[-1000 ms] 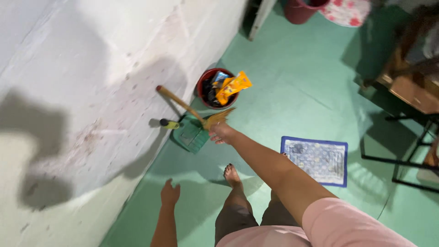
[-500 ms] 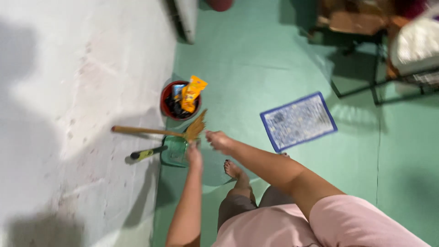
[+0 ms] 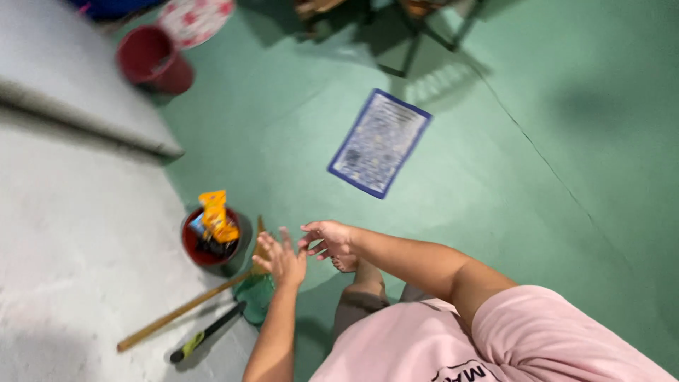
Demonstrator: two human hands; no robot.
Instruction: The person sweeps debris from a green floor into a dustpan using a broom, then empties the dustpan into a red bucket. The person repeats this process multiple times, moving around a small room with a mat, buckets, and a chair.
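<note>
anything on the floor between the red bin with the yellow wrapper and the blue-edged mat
Nothing: in the head view, only bare green floor runs from the red bin up to the blue-edged mat.

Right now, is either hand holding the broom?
No, the left hand and right hand are both open and empty, while the broom leans against the wall.

Both hands empty, fingers spread: left hand (image 3: 281, 257) over broom (image 3: 191, 304) and green dustpan (image 3: 251, 296); right hand (image 3: 327, 238) beside it. Red bin (image 3: 211, 244) near wall.
</note>
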